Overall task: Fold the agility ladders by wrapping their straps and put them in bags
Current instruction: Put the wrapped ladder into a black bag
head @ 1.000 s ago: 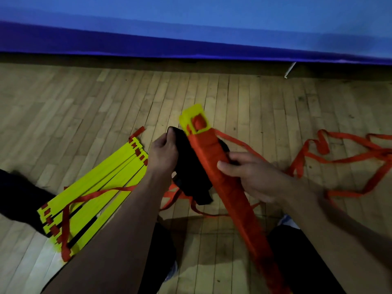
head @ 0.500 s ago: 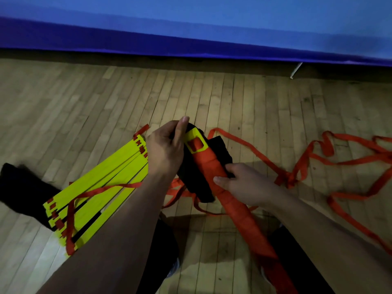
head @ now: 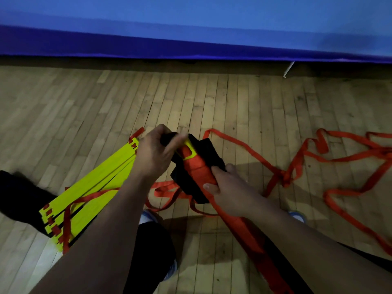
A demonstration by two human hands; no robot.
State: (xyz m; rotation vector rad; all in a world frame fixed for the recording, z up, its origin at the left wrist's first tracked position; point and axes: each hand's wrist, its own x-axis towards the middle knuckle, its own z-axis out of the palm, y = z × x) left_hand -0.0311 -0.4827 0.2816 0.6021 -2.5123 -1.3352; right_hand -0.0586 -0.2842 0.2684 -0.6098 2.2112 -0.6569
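Note:
A folded ladder bundle (head: pixel 233 213), wrapped tight in orange strap with a yellow rung tip, slants from the lower right up to the middle. A black bag (head: pixel 210 149) surrounds its top end. My left hand (head: pixel 153 153) grips the bag's rim by the yellow tip. My right hand (head: pixel 228 190) holds the wrapped bundle and the bag's lower edge. A second ladder, a stack of yellow rungs (head: pixel 89 192) with a loose orange strap, lies on the floor to the left.
Loose orange strap (head: pixel 339 158) sprawls across the wooden floor at right. A blue wall pad (head: pixel 191 35) runs along the back. A black cloth thing (head: pixel 19 200) lies at far left. My dark trousers and shoes sit below the hands.
The bundle's yellow tip has sunk lower into the black bag. My left hand has pulled the bag's rim up over the tip, and my right hand slid up the bundle.

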